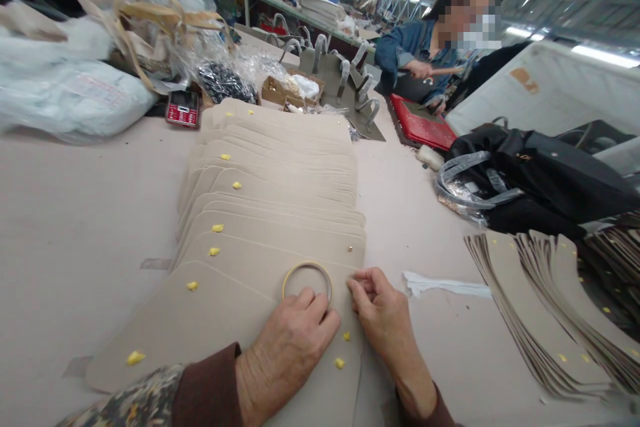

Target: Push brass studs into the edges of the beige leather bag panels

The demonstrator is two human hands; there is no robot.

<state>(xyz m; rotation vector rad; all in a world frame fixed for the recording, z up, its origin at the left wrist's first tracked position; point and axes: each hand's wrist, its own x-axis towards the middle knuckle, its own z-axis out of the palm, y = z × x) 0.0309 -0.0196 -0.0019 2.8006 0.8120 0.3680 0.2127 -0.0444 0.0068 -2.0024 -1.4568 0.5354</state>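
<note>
A fanned row of overlapping beige panels (270, 213) lies in front of me, with small yellow tape bits (213, 251) stuck along it. My left hand (295, 340) is closed on a narrow roll of yellow tape (309, 263), which stands above the nearer panels. Beside it, at the row's right edge, my right hand (383, 310) has thumb and fingertips pinched together. Whatever sits between those fingertips is too small or hidden to make out. A small metal stud (350, 249) shows on a panel just beyond this hand.
To the right lie stacked panels (540, 307), a white strip (445, 285) and a black bag (550, 167). A red phone (183, 109), plastic-wrapped bundles (65, 87) and a cardboard box (293, 90) stand beyond. Across the table, a co-worker (425, 47) holds a hammer over a red block (423, 121).
</note>
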